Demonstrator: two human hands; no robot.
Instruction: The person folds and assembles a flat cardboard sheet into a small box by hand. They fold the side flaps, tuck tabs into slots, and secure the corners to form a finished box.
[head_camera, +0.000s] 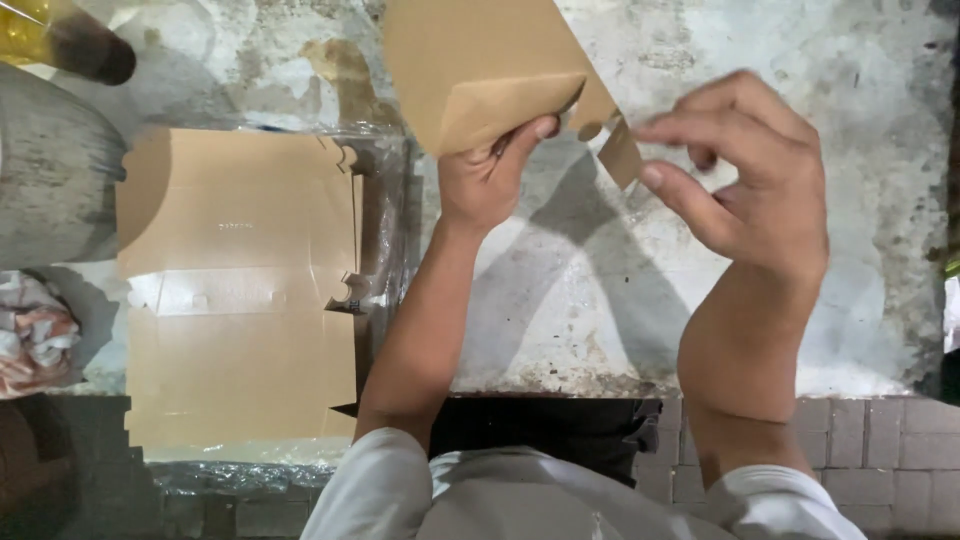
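Over the worn grey concrete surface (620, 300), both hands work one brown cardboard blank (470, 60), held up in the air, not resting on anything. Left hand (490, 175): fingers closed on the lower edge of the blank, thumb pressed against a panel that is already bent over. Right hand (750, 170): thumb and forefinger pinched on a small tab (620, 150) at the blank's lower right corner, other fingers curled loosely.

Progress, judged from shape: one panel folded, the tab only partly turned; no closed box form visible yet, so most folds appear left to do.

To the left, a stack of flat cardboard blanks (240, 290) lies in clear plastic wrap, unfolded, well apart from the hands. A crumpled cloth (35, 335) sits at the far left edge.
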